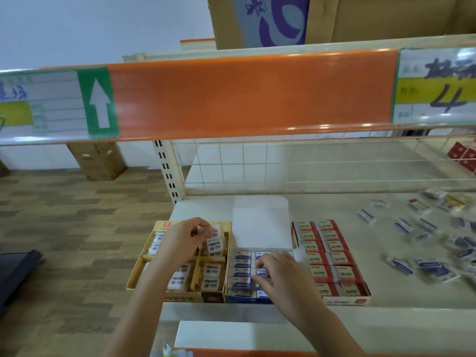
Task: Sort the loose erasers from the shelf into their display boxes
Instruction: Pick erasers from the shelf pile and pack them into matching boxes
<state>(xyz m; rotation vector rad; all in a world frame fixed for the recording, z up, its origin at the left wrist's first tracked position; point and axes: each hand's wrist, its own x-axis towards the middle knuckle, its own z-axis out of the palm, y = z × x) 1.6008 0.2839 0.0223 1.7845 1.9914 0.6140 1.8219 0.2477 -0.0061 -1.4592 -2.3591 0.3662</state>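
Three display boxes stand side by side at the shelf's front edge. Over the yellow box (144,266) on the left, my left hand (180,240) pinches a white wrapped eraser (215,231) above its rear right compartment. The middle blue box (231,297) has its white lid (261,225) folded up; my right hand (280,276) rests in it, fingers curled onto the blue-sleeved erasers (242,269), though a grip cannot be made out. The red box (347,300) on the right is filled with red-sleeved erasers. Loose erasers (425,233), mostly blue-sleeved, lie scattered on the shelf to the right.
An orange price rail (244,94) of the upper shelf runs across the view above the work area. A wire grid backs the shelf. Red boxes (463,155) sit at the far right, and a cardboard carton (98,161) stands on the wood floor at the left.
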